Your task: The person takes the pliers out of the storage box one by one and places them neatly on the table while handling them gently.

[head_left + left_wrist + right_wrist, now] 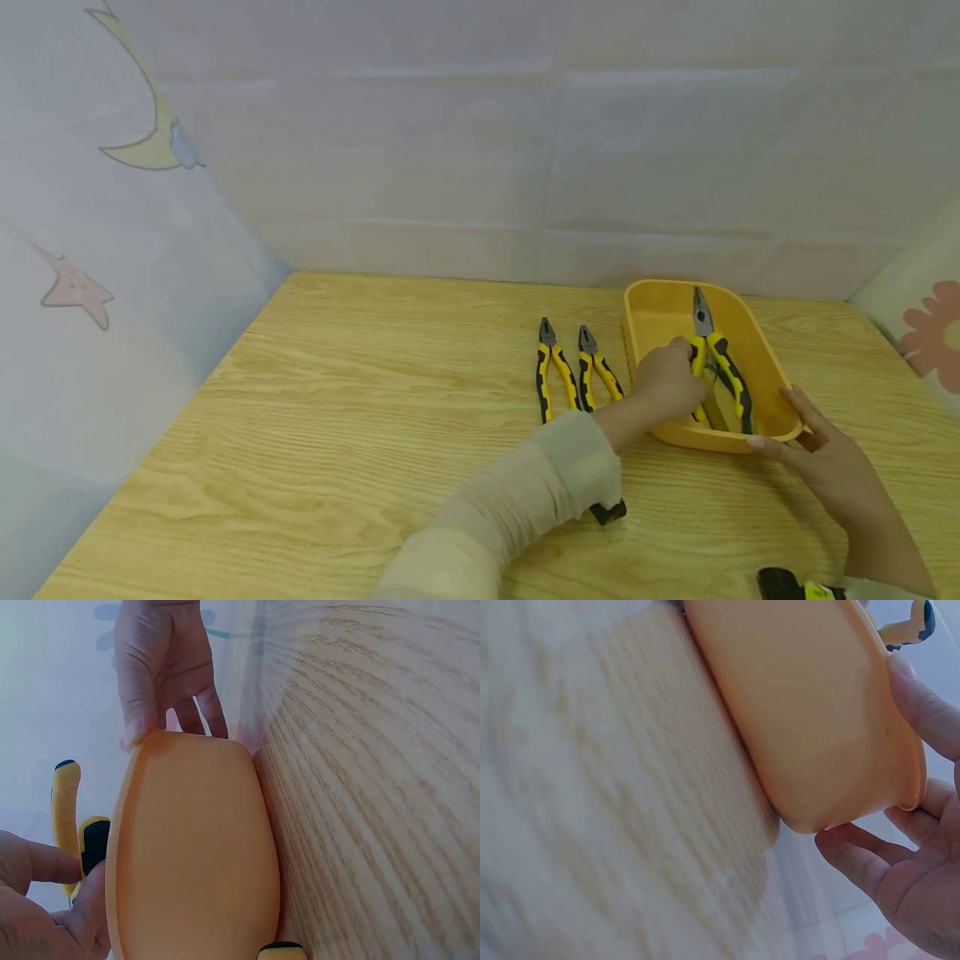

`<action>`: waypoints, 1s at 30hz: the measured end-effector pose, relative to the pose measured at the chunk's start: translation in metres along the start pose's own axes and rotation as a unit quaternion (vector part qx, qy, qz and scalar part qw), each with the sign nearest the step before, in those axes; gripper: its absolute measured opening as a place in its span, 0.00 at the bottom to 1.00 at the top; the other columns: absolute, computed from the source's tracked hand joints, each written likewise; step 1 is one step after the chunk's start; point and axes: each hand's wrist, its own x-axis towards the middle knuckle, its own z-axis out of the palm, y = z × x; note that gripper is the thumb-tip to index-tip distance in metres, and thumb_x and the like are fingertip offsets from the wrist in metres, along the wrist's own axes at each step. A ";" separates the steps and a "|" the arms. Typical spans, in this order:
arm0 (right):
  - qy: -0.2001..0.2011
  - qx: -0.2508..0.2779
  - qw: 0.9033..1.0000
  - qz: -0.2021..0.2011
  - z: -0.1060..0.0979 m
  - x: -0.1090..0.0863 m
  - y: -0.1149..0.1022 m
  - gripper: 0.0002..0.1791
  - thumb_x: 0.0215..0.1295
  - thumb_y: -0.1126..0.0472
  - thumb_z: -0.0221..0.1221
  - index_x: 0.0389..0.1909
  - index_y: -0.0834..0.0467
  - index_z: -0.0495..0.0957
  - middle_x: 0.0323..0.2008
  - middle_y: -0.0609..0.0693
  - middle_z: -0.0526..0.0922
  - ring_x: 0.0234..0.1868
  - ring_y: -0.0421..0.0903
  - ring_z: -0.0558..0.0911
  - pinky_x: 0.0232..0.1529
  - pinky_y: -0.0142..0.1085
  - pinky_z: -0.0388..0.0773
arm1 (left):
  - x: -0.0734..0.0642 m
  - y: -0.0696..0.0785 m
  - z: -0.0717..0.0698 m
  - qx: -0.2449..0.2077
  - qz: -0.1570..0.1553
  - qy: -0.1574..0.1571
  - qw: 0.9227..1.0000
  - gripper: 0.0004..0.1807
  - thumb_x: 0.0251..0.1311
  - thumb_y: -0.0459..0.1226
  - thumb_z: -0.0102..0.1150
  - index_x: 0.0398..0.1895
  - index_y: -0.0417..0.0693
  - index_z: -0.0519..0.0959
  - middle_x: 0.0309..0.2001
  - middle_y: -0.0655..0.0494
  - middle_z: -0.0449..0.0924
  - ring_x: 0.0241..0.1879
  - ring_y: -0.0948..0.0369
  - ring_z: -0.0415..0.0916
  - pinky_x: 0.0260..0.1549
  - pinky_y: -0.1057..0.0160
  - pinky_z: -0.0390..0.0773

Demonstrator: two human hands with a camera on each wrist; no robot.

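Observation:
My left hand pinches one handle of a pair of long-nose pliers, with black and yellow grips, over the yellow tray. The pliers' jaws point to the far side and their handles are spread. In the left wrist view those handles rise above the tray's rim. My right hand holds the tray's near right corner, thumb at the rim and fingers against the outer wall, as the right wrist view also shows. Below the pliers lie other tool parts, partly hidden.
Two pairs of combination pliers lie left of the tray, their handles partly behind my left forearm. A black tool end shows under the left sleeve. Another black and yellow tool lies by the right wrist. A cloth wall stands behind.

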 end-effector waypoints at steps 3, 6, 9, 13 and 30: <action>-0.005 0.002 1.000 0.003 0.000 0.000 0.000 0.44 0.59 0.45 0.50 0.62 0.40 0.25 0.63 0.56 0.27 0.55 0.73 0.49 0.38 0.65 0.57 | -0.002 -0.002 -0.002 -0.037 -0.005 -0.001 0.999 0.18 0.51 0.36 0.55 0.47 0.54 0.68 0.26 0.63 0.67 0.17 0.67 0.64 0.12 0.72 0.65; -0.008 0.002 1.000 0.005 -0.001 0.000 -0.001 0.44 0.59 0.45 0.50 0.62 0.40 0.25 0.62 0.64 0.30 0.55 0.73 0.49 0.39 0.65 0.57 | -0.005 -0.005 -0.004 -0.063 -0.002 0.000 0.998 0.17 0.52 0.35 0.54 0.47 0.53 0.68 0.24 0.62 0.67 0.15 0.66 0.64 0.10 0.71 0.65; -0.008 0.000 1.000 0.007 -0.001 0.000 -0.001 0.44 0.59 0.45 0.49 0.62 0.40 0.24 0.61 0.69 0.33 0.54 0.74 0.50 0.39 0.64 0.57 | -0.009 -0.009 -0.007 -0.079 0.012 -0.002 0.997 0.16 0.53 0.34 0.52 0.47 0.51 0.68 0.20 0.61 0.67 0.12 0.67 0.63 0.09 0.72 0.64; -0.002 0.002 1.000 0.004 0.000 0.001 -0.001 0.44 0.59 0.45 0.50 0.62 0.41 0.25 0.62 0.66 0.31 0.54 0.74 0.50 0.39 0.64 0.58 | -0.014 -0.014 -0.010 -0.108 0.024 -0.011 0.994 0.16 0.55 0.35 0.52 0.47 0.49 0.67 0.23 0.62 0.69 0.12 0.67 0.62 0.10 0.71 0.64; 0.010 0.014 1.000 -0.008 0.002 0.000 0.002 0.44 0.59 0.47 0.51 0.63 0.40 0.27 0.61 0.41 0.24 0.55 0.72 0.49 0.39 0.65 0.57 | -0.026 -0.030 -0.016 -0.195 0.016 -0.001 0.981 0.16 0.53 0.36 0.57 0.45 0.50 0.68 0.34 0.62 0.71 0.22 0.69 0.69 0.17 0.71 0.71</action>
